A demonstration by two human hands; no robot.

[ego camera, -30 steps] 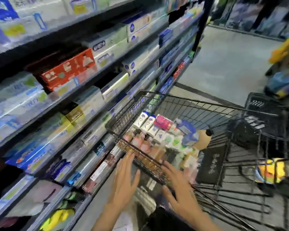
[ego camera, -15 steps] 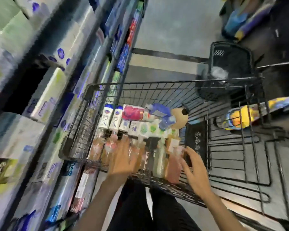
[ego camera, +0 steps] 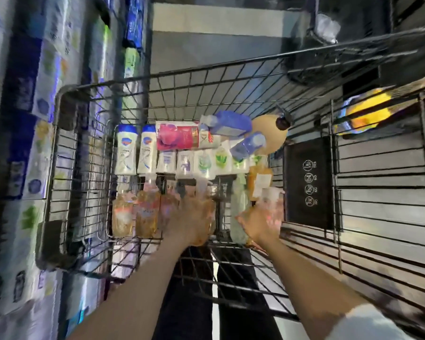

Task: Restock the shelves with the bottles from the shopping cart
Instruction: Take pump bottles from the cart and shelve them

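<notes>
The black wire shopping cart [ego camera: 206,67] sits below me, full of bottles. A row of amber pump bottles [ego camera: 146,212] stands at its near side, with white bottles [ego camera: 126,150] and small white pouches [ego camera: 201,160] behind them. My left hand [ego camera: 189,217] is wrapped over one amber pump bottle [ego camera: 203,238] in the row. My right hand [ego camera: 258,224] curls around a clear pump bottle [ego camera: 271,195] beside a pale green bottle [ego camera: 239,207]. Both hands are blurred. The shelves [ego camera: 35,119] of boxed goods run along the left.
A pink box [ego camera: 177,137], blue bottles [ego camera: 231,123] and a round tan bottle [ego camera: 272,133] lie at the cart's far end. The cart's black seat flap [ego camera: 307,182] stands to the right, a yellow pack [ego camera: 368,111] behind it. A black basket [ego camera: 329,45] sits on the floor beyond.
My view has tipped down from the shelves into the cart. Both hands have dropped from above the near rim onto bottles in the near row.
</notes>
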